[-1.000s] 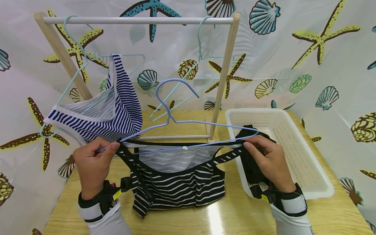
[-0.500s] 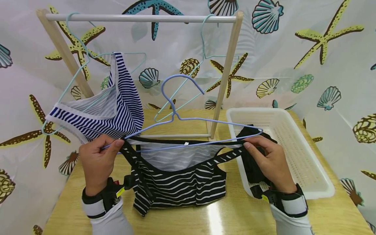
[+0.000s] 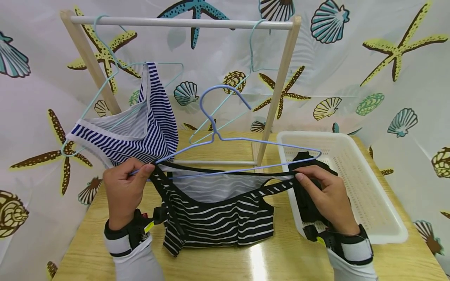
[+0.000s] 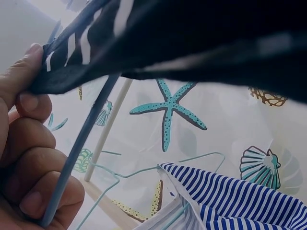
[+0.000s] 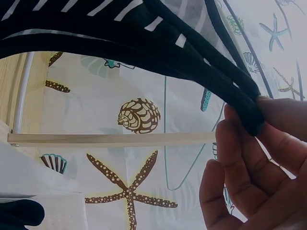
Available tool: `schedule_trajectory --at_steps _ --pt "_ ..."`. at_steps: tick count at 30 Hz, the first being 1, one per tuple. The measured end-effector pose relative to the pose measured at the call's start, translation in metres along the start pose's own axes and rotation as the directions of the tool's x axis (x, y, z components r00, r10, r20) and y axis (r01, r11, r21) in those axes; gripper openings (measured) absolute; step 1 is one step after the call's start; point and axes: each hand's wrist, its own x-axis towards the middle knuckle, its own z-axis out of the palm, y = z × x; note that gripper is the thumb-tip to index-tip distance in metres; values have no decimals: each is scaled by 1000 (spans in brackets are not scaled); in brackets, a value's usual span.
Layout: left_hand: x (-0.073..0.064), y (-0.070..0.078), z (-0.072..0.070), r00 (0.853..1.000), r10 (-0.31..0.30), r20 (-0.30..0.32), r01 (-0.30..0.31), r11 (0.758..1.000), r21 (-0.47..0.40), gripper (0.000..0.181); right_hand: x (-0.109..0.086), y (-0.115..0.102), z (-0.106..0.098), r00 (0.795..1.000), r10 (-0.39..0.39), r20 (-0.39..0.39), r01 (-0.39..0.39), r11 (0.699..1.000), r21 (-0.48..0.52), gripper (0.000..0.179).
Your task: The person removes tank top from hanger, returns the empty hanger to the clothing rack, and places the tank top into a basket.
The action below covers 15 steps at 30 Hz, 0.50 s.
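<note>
A black crop top with white stripes (image 3: 218,222) hangs spread between both hands, its neck opening stretched wide. My left hand (image 3: 124,191) pinches one shoulder strap and also holds the left end of a blue hanger (image 3: 246,139). In the left wrist view, the fingers (image 4: 41,158) curl round the hanger wire while thumb and forefinger grip the striped cloth. My right hand (image 3: 327,195) pinches the other strap (image 5: 244,103) between thumb and fingers. Above that hand lies the hanger's right end, outside the strap. The hanger's hook points up.
A rack (image 3: 183,22) stands behind, with a blue-striped tank top (image 3: 140,144) on a teal hanger at left and a bare teal hanger (image 3: 251,50) at right. A white basket (image 3: 369,183) with black clothing (image 3: 306,207) sits on the wooden table (image 3: 211,267) at right.
The head view has shifted, moving the scene right in the frame. My left hand and the blue hanger have moved slightly right and up; my right hand keeps its pinch on the strap.
</note>
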Motion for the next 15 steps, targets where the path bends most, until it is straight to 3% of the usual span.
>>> schedule_trajectory --at_steps 15 --pt "3 7 4 1000 23 4 -22 1000 -18 42 -3 -5 2 998 -29 50 31 999 -38 23"
